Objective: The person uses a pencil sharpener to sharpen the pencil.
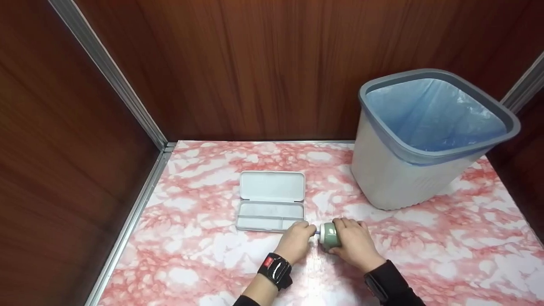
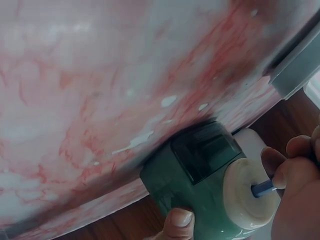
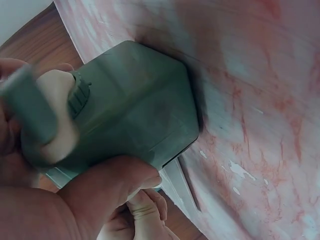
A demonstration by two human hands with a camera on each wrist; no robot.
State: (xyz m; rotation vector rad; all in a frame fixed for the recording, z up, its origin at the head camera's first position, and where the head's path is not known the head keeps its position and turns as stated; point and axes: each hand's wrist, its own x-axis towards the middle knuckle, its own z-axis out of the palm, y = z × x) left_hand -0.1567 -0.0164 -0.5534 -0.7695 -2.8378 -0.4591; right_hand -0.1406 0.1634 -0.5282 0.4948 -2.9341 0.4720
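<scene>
The left hand (image 1: 296, 241) is pinching a slim blue pencil (image 2: 263, 188) between thumb and fingers, and the pencil's far end is sitting in the hole of a rounded green plastic sharpener with a cream front ring (image 1: 331, 235). The right hand (image 1: 356, 242) is clamping round the sharpener's body, its thumb pressing one side, while a grey-green crank handle (image 3: 31, 105) is showing blurred near its fingers. The sharpener is staying low over the red-and-white marbled tabletop (image 1: 182, 250), right of an unfolded pale grey rectangular case (image 1: 272, 186) and nearer the person than a light grey bin with a blue liner (image 1: 391, 178). Sharpening seems to be the step in hand; the next move is probably calling for a steady body and a straight pencil while the crank is turning
</scene>
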